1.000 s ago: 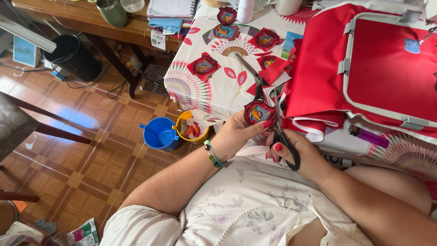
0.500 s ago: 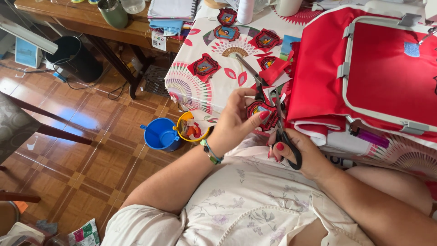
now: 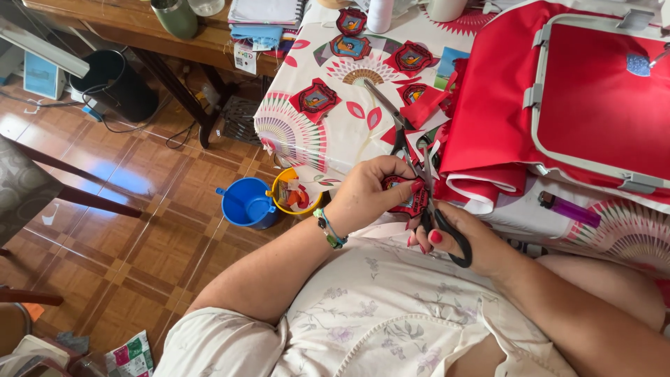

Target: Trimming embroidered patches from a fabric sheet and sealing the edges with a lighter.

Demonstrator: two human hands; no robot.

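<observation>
My left hand (image 3: pixel 370 192) grips a small red embroidered patch (image 3: pixel 407 199) at the table's near edge. My right hand (image 3: pixel 464 237) holds black-handled scissors (image 3: pixel 438 218), blades pointing up along the patch's right side. Several more red patches (image 3: pixel 315 99) lie spread on the patterned tablecloth (image 3: pixel 293 132). A second pair of scissors (image 3: pixel 391 119) lies on the table just beyond my hands. Red fabric in a white embroidery frame (image 3: pixel 593 98) fills the right side.
A purple lighter (image 3: pixel 569 208) lies by the folded red fabric. On the wooden floor below the table stand a blue bucket (image 3: pixel 246 204) and a yellow bucket (image 3: pixel 293 192) holding scraps. A black bin (image 3: pixel 115 84) and a wooden bench (image 3: pixel 139 24) are at the upper left.
My left hand has turned the patch and closed more fully over it, and the scissors have shifted slightly along its edge. The view has dropped a little.
</observation>
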